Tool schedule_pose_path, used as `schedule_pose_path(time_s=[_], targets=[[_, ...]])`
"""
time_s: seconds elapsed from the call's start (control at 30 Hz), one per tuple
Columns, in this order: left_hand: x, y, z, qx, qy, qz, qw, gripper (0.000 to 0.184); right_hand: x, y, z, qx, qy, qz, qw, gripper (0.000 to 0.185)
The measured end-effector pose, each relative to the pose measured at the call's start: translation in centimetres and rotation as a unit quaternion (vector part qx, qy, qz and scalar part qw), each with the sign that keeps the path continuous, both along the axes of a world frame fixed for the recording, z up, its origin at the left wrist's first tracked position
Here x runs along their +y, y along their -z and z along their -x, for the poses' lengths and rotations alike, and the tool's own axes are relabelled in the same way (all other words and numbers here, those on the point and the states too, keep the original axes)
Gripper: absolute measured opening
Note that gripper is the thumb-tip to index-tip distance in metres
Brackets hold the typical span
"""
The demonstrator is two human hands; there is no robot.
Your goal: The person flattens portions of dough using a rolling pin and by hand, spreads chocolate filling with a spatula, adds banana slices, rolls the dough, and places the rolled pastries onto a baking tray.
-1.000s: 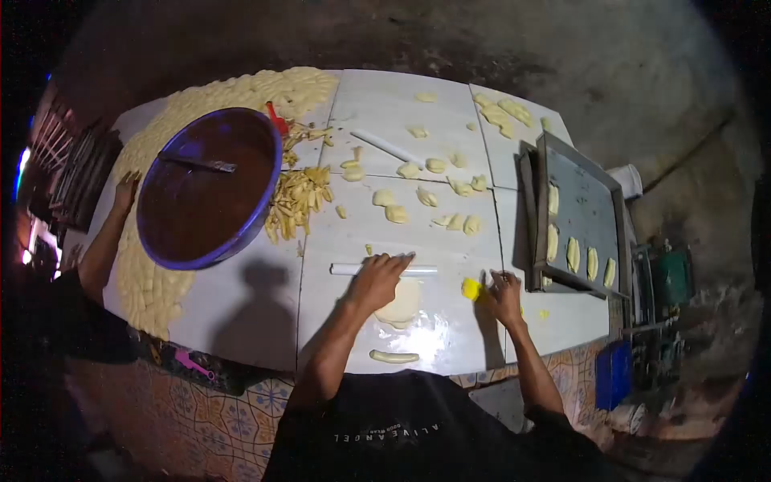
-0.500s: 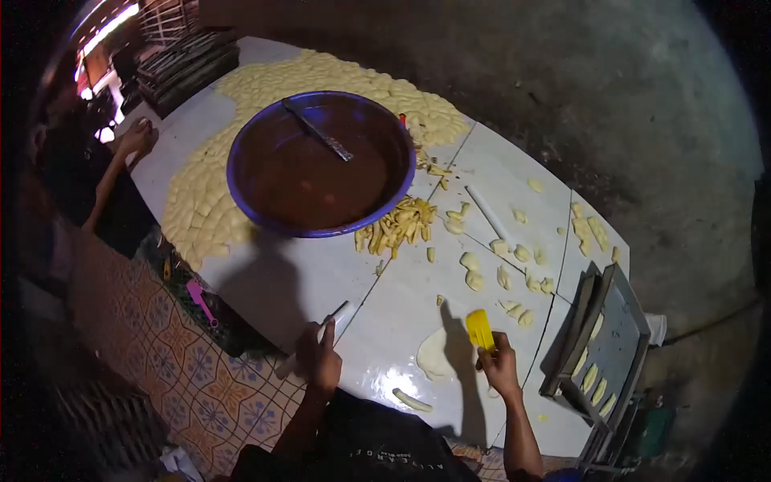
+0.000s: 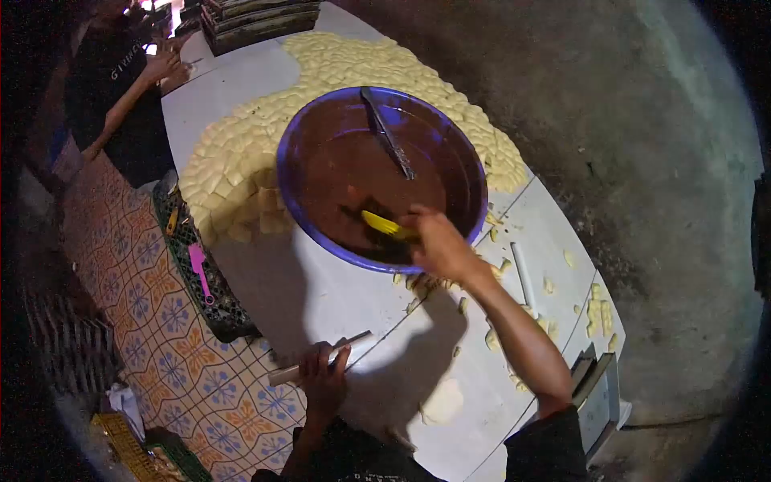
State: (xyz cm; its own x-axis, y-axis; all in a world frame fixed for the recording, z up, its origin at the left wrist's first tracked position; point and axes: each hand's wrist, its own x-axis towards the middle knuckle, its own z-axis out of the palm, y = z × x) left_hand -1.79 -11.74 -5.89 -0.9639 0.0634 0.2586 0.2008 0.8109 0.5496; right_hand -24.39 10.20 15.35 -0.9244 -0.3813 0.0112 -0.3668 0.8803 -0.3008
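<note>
My right hand (image 3: 443, 245) is closed on a yellow plastic scraper (image 3: 382, 223), held over the near side of a big purple basin (image 3: 359, 259). Brown liquid fills the basin's lower part, and a dark long-handled tool (image 3: 389, 135) leans inside it. Whether the scraper touches the liquid, I cannot tell. Near the table's front edge, my left hand (image 3: 324, 376) grips a straight pale rod (image 3: 291, 373). A flat round of dough (image 3: 442, 402) lies to its right. Many pale dough pieces (image 3: 233, 165) cover the table around the basin's far and left sides.
Dough scraps and another white rod (image 3: 523, 275) lie right of the basin. Metal trays (image 3: 598, 394) stand at the right edge, stacked dark trays (image 3: 261, 22) at the back. A crate (image 3: 189, 277) with a pink tool (image 3: 199, 269) is left; another person's arm (image 3: 124, 108) is beyond.
My right hand has carried the yellow scraper from beside the dough round up and left to over the basin. My left hand still holds the rod. The camera view has shifted.
</note>
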Motion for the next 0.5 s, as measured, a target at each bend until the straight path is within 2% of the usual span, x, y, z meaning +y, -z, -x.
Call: schedule_pose_path(time_s=[0.03, 0.13, 0.17, 0.2, 0.23, 0.27, 0.3, 0.37, 0.4, 0.5], targets=[[0.1, -0.5, 0.0, -0.053, -0.017, -0.054, 0.997, 0.045, 1.0, 0.4, 2.3, -0.061, -0.016, -0.094, 0.994, 0.033], [0.5, -1.2, 0.2, -0.046, -0.029, -0.039, 0.998, 0.042, 1.5, 3.7, 5.7, -0.142, -0.019, -0.21, 0.967, 0.03], [0.7, -1.4, 0.4, -0.043, -0.033, -0.034, 0.998, 0.04, 2.0, 5.2, 6.1, -0.146, -0.067, -0.182, 0.97, 0.027], [0.6, -1.7, 0.5, -0.088, -0.032, -0.034, 0.995, 0.04, 2.4, 6.8, 6.5, -0.147, -0.115, -0.153, 0.97, 0.024], [0.4, -1.3, 0.4, -0.086, -0.031, -0.025, 0.995, 0.04, 1.3, 5.7, 6.2, -0.149, -0.165, -0.122, 0.967, 0.021], [0.3, -0.8, 0.3, -0.085, -0.029, -0.016, 0.996, 0.039, 0.8, 4.1, 6.3, -0.214, -0.112, -0.178, 0.954, 0.016], [0.4, 0.9, -0.1, -0.033, -0.025, -0.001, 0.999, 0.038, 0.6, 2.9, 6.3, -0.217, -0.139, -0.152, 0.954, 0.016], [0.6, 1.1, -0.2, -0.015, -0.028, -0.007, 0.999, 0.037, 1.1, 1.3, 6.5, -0.218, -0.19, -0.104, 0.952, 0.015], [0.7, -0.2, 0.1, -0.049, -0.032, -0.024, 0.998, 0.037, 1.4, 0.3, 6.5, -0.232, -0.224, -0.098, 0.941, 0.02], [0.8, 0.0, 0.0, -0.077, -0.036, -0.16, 0.984, 0.037, 3.9, 0.0, 6.9, -0.235, -0.264, -0.008, 0.935, 0.023]])
